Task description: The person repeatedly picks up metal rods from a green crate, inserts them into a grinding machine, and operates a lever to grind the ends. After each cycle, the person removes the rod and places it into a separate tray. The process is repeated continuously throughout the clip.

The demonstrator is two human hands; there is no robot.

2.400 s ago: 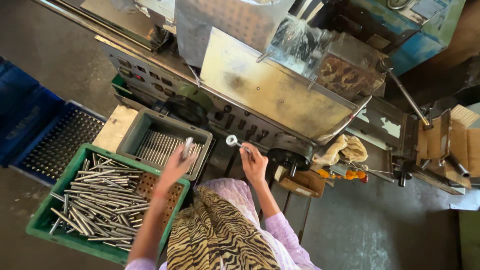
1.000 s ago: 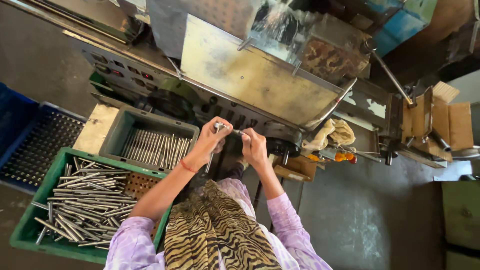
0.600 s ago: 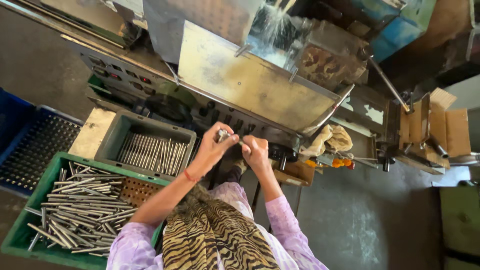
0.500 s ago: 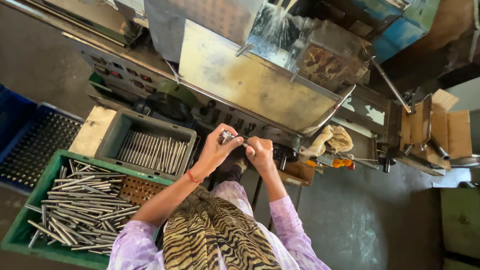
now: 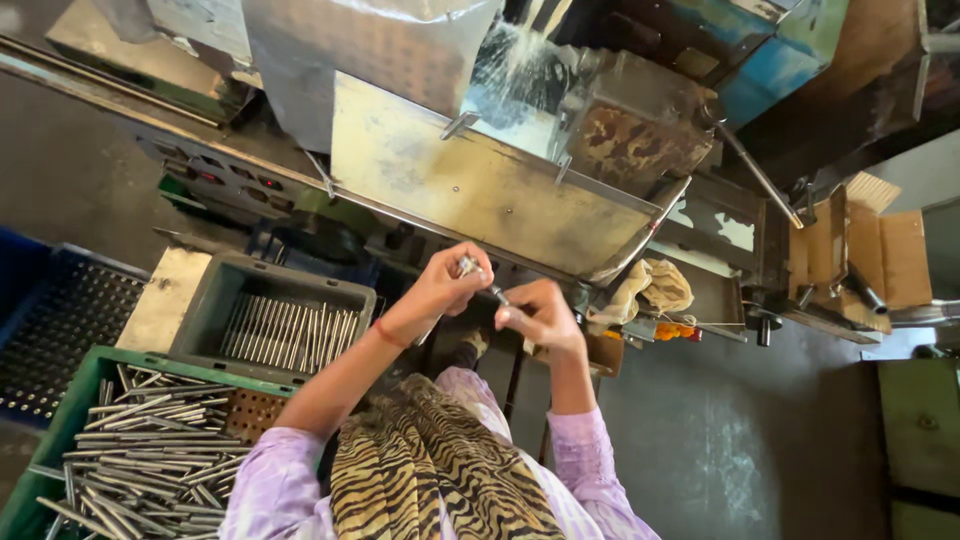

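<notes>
Metal rod, short and silver, sits between both hands just below the lower edge of the slanted steel guard of the machine. The left hand pinches the rod's upper end, thumb and fingertips closed around its bright head; the right hand has its fingers curled tight on the lower end, so the piece runs at a slant from one grip to the other. Whether the ends are being turned against each other cannot be told.

Left of the guard and lower down, a grey bin holds a neat row of similar rods lying side by side. Further out from the guard, at the bottom left corner, a green crate carries a loose, crossed heap of rods. Beyond it, at the far left, stands a blue perforated crate. To the right of the guard's low corner a crumpled cloth lies on the machine ledge, and further right sits an open cardboard box. Liquid sprays behind the guard's upper edge.

Judging from the bins, work looks well underway yet far from over: one orderly batch is laid in the grey bin, while the green crate's heap remains large.
</notes>
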